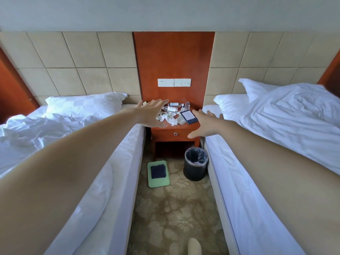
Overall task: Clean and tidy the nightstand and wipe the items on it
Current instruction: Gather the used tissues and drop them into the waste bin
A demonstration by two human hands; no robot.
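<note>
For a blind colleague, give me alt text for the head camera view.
The left hand and right hand, open, reach toward a reddish wooden nightstand between two white beds. Crumpled white tissues, clear plastic bottles and a dark blue rectangular device lie on it; a black round waste bin and a green tray holding a dark cloth sit on the carpet.

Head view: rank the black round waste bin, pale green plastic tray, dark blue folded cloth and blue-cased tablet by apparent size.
1. black round waste bin
2. pale green plastic tray, only slightly smaller
3. dark blue folded cloth and blue-cased tablet: alike, unranked
</note>
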